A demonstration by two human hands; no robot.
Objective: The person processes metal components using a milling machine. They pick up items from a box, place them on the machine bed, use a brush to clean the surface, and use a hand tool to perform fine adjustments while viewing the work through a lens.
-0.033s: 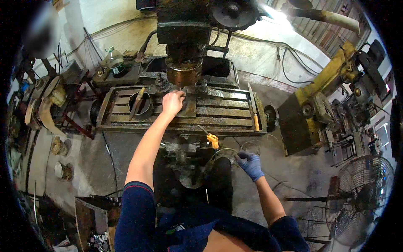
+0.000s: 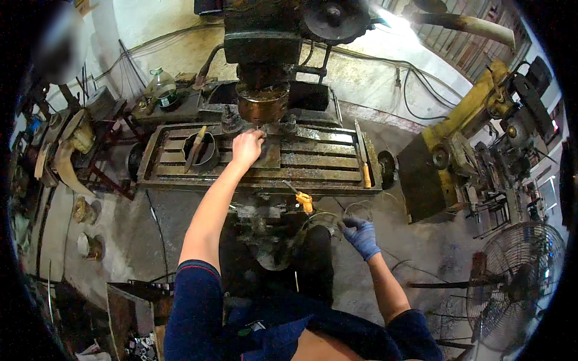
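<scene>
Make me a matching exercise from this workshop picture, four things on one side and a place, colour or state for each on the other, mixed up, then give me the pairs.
Column one
1. Left hand
2. Right hand
3. Gun-shaped tool
4. Long wooden-handled tool

Column two
A. Orange body, in front of the machine table
B. Lying at the right end of the machine table
C. Bare, above the middle part of the machine table
D. Covered by a blue glove

Pairs: 1-C, 2-D, 3-A, 4-B.
</scene>
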